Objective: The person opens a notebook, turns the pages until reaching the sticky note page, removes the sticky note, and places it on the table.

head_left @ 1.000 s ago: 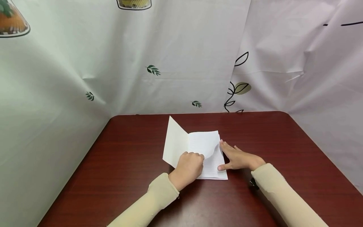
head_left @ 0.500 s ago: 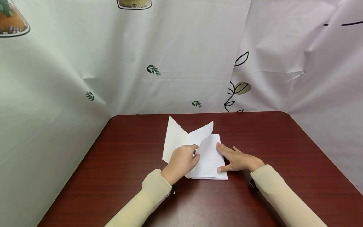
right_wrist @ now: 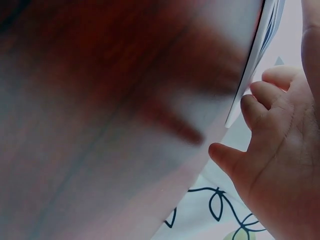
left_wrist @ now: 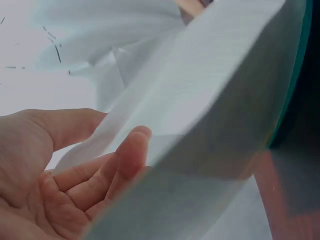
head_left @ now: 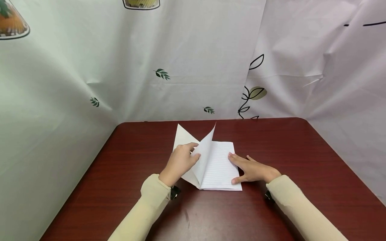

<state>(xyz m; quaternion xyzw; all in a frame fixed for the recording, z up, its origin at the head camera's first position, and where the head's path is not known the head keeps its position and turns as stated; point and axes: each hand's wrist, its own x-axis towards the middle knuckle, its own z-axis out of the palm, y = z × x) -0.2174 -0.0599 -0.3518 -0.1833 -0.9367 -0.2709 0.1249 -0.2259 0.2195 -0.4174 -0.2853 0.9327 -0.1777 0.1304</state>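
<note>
A white lined notebook (head_left: 219, 169) lies open in the middle of the dark red table (head_left: 129, 201). My left hand (head_left: 191, 152) pinches one lined page (head_left: 205, 150) and holds it up on edge over the spine; the left wrist view shows the page (left_wrist: 210, 100) running between thumb and fingers (left_wrist: 125, 155). Behind it the blank first leaf (head_left: 181, 135) stands tilted left. My right hand (head_left: 242, 164) lies flat, fingers straight, on the right-hand page near its outer edge. The right wrist view shows that hand (right_wrist: 280, 150) beside the notebook's edge (right_wrist: 255, 55).
White cloth with leaf prints (head_left: 163, 74) hangs round the table on the back, left and right sides. The rounded back corners of the table (head_left: 297, 119) meet the cloth. Bare wood (head_left: 316, 160) lies either side of the notebook.
My left hand has lifted the curled page from the right side and swung it up and leftward to stand upright. My right hand has stayed pressed on the right page.
</note>
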